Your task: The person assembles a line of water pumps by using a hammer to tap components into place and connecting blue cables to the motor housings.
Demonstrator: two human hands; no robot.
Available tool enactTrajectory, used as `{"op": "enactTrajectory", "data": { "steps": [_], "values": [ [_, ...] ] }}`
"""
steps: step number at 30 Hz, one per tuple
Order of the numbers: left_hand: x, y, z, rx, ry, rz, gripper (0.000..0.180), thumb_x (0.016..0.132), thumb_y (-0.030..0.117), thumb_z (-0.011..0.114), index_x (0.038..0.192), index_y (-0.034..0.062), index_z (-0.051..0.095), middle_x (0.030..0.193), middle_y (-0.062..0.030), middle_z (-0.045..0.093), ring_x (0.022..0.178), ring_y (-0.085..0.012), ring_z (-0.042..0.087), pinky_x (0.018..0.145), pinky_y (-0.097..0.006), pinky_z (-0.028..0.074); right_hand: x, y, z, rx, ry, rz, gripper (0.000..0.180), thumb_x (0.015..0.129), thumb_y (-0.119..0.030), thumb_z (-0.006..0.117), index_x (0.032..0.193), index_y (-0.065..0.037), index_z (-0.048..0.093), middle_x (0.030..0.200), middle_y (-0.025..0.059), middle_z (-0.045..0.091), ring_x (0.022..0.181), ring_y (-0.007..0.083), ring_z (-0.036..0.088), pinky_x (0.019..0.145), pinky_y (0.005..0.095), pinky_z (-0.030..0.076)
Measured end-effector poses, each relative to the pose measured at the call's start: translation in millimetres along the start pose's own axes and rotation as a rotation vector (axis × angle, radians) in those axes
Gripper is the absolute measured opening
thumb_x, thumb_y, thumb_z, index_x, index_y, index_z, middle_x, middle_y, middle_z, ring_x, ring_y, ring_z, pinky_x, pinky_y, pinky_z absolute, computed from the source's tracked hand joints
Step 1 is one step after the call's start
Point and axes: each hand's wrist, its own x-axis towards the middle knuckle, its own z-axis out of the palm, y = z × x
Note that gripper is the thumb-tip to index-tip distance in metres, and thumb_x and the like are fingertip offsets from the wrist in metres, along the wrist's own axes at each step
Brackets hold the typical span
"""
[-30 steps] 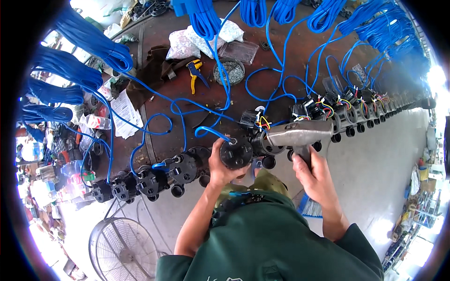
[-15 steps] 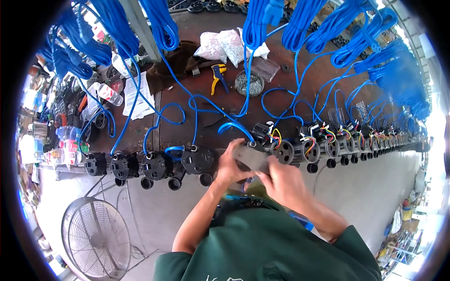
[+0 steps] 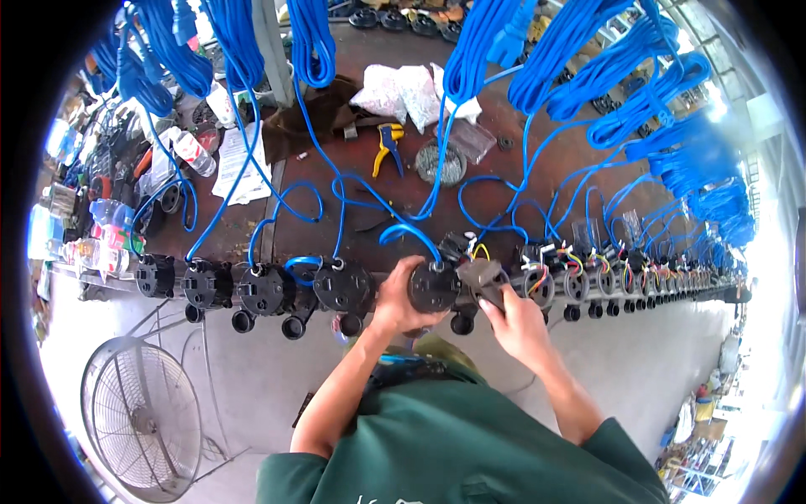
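Workbench was the usual mess: a long brown table (image 3: 285, 235) along its front edge lined with a row of black round sockets (image 3: 264, 290), blue cables (image 3: 353, 189) looping up to coils hung overhead, yellow-handled pliers (image 3: 388, 143) and white bags of parts (image 3: 401, 88) further back, plus a floor fan (image 3: 138, 420) down on the left. We had our left hand (image 3: 401, 304) wrapped around one black socket body (image 3: 434, 287) at the table's front edge, fingers closed on its left side, so it was clamped and steadied. Our right hand (image 3: 522, 323) was closed on a grey power screwdriver (image 3: 483, 277), with its nose pressed up against the right of that same socket; we couldn't see the bit or the screw itself, since the tool covered it. The sockets to the left looked closed up, while the ones to the right (image 3: 579, 281) had their coloured wires showing, so our guess was that we were partway down the line, fastening this one shut. By our reckoning, the next move called for keeping the driver square to the screw and the socket from twisting in the left hand, then sliding along to the open one just beside it, minding the loose wires there.
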Motion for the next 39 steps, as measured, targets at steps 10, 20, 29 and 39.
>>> {"op": "enactTrajectory", "data": {
  "steps": [10,20,29,39],
  "values": [
    [-4.8,-6.7,1.9,-0.037,-0.048,-0.018,0.103,0.054,0.034,0.097,0.141,0.0055,0.050,0.132,-0.0168,0.062,0.121,-0.0364,0.065,0.104,-0.044,0.054,6.4,-71.6,-14.0,0.043,-0.025,-0.136,0.030,0.100,-0.027,0.069,0.106,0.001,0.062,0.068,0.0180,0.069,0.061,0.0392,0.070,0.054,0.0477,0.053],
    [-4.5,4.6,3.1,-0.022,-0.007,-0.098,0.103,0.053,0.030,0.099,0.139,0.0014,0.049,0.120,-0.0156,0.068,0.112,-0.0286,0.070,0.100,-0.040,0.056,-2.9,-65.9,-68.9,0.448,0.125,-0.070,0.027,0.103,-0.024,0.067,0.102,0.003,0.064,0.063,0.0151,0.057,0.053,0.0183,0.053,0.054,0.0360,0.043],
    [-10.9,-0.9,6.0,0.047,0.007,-0.033,0.110,0.059,0.026,0.099,0.149,0.0023,0.041,0.138,-0.0201,0.058,0.125,-0.0351,0.061,0.108,-0.043,0.049,-15.6,1.3,-19.6,0.352,-0.049,0.156,0.030,0.102,-0.029,0.070,0.095,0.000,0.064,0.066,0.0137,0.062,0.055,0.0226,0.058,0.053,0.0357,0.045],
    [-83.1,-68.3,73.0,-0.477,-0.173,-1.214,0.033,0.084,0.017,0.087,0.107,0.0059,0.067,0.082,-0.0029,0.069,0.061,-0.0132,0.063,0.050,-0.029,0.050,-79.3,30.6,11.2,0.669,0.001,0.414,0.031,0.100,-0.019,0.073,0.083,0.001,0.057,0.058,-0.0012,0.045,0.054,0.0072,0.036,0.048,0.0309,0.032]
  ]
}}
